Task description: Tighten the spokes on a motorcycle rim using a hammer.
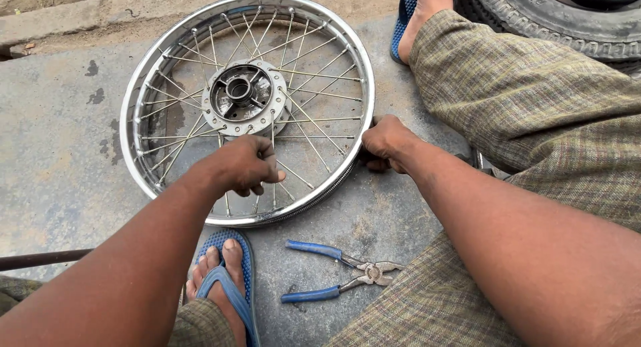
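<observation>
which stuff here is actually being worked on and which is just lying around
In use:
- spoked wheel, lying flat on the concrete
- left hand, fingers down among the spokes
- right hand, gripping the rim's near right edge

Lying about:
- blue-handled pliers, untouched on the ground near the blue sandal
- tyre at top right
- dark rod at left edge

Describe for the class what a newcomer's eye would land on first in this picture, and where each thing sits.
A chrome spoked wheel rim lies flat on the concrete, filling the upper middle. The left hand pinches spokes near its lower edge, while the right hand grips the rim's right side. Blue-handled pliers lie open on the ground below, beside a foot in a blue sandal.
</observation>
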